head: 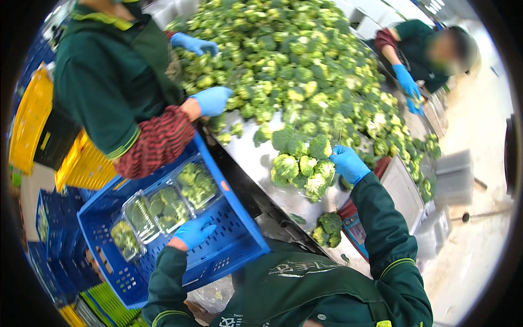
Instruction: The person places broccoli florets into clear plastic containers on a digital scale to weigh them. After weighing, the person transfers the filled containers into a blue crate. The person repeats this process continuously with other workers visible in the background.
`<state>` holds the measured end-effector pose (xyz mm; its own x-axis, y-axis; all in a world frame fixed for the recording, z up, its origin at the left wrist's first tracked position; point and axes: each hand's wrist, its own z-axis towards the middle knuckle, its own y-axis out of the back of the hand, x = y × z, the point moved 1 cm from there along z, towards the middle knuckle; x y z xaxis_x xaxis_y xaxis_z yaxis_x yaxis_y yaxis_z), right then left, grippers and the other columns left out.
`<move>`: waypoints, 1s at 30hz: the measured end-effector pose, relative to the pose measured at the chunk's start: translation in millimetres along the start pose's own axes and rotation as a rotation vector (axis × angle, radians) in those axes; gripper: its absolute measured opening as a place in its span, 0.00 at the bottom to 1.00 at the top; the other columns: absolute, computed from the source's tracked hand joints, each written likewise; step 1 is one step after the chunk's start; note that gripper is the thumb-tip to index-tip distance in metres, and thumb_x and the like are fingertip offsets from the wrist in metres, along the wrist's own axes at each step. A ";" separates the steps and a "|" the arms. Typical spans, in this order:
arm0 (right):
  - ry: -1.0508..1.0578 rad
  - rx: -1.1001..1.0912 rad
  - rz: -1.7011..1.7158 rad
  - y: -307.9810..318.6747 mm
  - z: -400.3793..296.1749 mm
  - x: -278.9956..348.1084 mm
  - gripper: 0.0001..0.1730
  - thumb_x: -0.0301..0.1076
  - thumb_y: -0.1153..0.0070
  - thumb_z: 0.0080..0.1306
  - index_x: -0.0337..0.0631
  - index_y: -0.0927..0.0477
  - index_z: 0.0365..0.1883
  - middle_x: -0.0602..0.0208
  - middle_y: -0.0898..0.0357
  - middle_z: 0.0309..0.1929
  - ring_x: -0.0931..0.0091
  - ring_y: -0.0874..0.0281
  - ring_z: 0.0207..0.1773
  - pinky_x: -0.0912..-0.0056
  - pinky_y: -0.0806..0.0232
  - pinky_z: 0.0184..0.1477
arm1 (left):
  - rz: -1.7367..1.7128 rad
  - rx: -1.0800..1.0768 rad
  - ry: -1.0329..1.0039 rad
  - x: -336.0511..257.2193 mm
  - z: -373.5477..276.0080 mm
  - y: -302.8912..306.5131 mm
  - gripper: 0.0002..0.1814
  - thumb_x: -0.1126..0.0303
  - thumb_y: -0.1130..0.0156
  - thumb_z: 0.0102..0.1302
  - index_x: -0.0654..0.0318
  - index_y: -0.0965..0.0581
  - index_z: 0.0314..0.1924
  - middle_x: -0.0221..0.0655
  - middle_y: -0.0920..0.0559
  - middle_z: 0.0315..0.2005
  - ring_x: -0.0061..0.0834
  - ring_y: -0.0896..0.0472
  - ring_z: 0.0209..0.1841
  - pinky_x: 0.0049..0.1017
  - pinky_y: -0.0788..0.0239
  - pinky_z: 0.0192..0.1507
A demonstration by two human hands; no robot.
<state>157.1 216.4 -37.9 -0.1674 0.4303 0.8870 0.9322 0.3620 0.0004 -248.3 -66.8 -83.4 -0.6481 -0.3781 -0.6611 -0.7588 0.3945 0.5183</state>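
Observation:
My right hand (pixel 349 163), in a blue glove, grips the edge of a clear plastic container filled with broccoli florets (pixel 300 165), its lid side raised, above the metal table (pixel 253 159). My left hand (pixel 194 232), also gloved in blue, is inside a blue plastic crate (pixel 241 212), beside several clear clamshell packs of broccoli (pixel 167 208). Whether its fingers touch the nearest pack I cannot tell; nothing shows in its grasp. A few loose florets (pixel 329 229) lie on the table near my body.
A large heap of broccoli (pixel 286 61) covers the table's far part. A co-worker's gloved hands (pixel 212 100) are at its left edge; another co-worker (pixel 429 53) stands far right. A scale (pixel 398 192) stands beside my right arm, near stacked clear containers (pixel 453 178). Yellow crates (pixel 86 163) stand left.

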 end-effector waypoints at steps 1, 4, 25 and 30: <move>-0.010 -0.012 -0.057 4.2 -21.4 22.4 0.05 0.27 0.44 0.57 0.46 0.27 0.26 0.80 0.34 0.22 0.85 0.39 0.22 0.81 0.46 0.24 | -0.095 -0.039 -0.069 -19.2 0.0 2.9 0.22 0.59 0.44 0.65 0.66 0.25 0.53 0.45 0.19 0.42 0.35 0.20 0.45 0.30 0.30 0.47; 0.123 -0.080 -0.025 71.5 -56.8 23.1 0.05 0.27 0.44 0.58 0.45 0.28 0.26 0.80 0.31 0.24 0.88 0.40 0.23 0.83 0.49 0.24 | -0.242 -0.078 -0.253 -88.4 -2.7 12.5 0.18 0.65 0.43 0.66 0.67 0.25 0.53 0.39 0.18 0.38 0.25 0.21 0.40 0.24 0.29 0.43; -0.025 -0.593 0.094 302.5 -279.9 -60.9 0.14 0.34 0.48 0.66 0.39 0.25 0.48 0.68 0.25 0.45 0.76 0.28 0.49 0.61 0.26 0.46 | -0.232 0.185 -0.712 -345.0 119.4 -153.7 0.22 0.70 0.42 0.65 0.62 0.30 0.60 0.34 0.21 0.36 0.23 0.23 0.40 0.25 0.30 0.44; 0.103 -0.794 0.023 349.0 -330.4 -86.4 0.18 0.35 0.46 0.65 0.38 0.26 0.52 0.67 0.24 0.48 0.76 0.26 0.50 0.67 0.27 0.47 | -0.418 0.073 -0.694 -429.1 152.7 -130.0 0.16 0.73 0.46 0.68 0.68 0.27 0.55 0.32 0.20 0.41 0.19 0.23 0.42 0.21 0.30 0.46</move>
<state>602.9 32.4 38.1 -0.1509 0.3377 0.9291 0.8916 -0.3595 0.2755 138.4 172.1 50.1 -0.1057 0.0896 -0.9903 -0.9077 0.3979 0.1329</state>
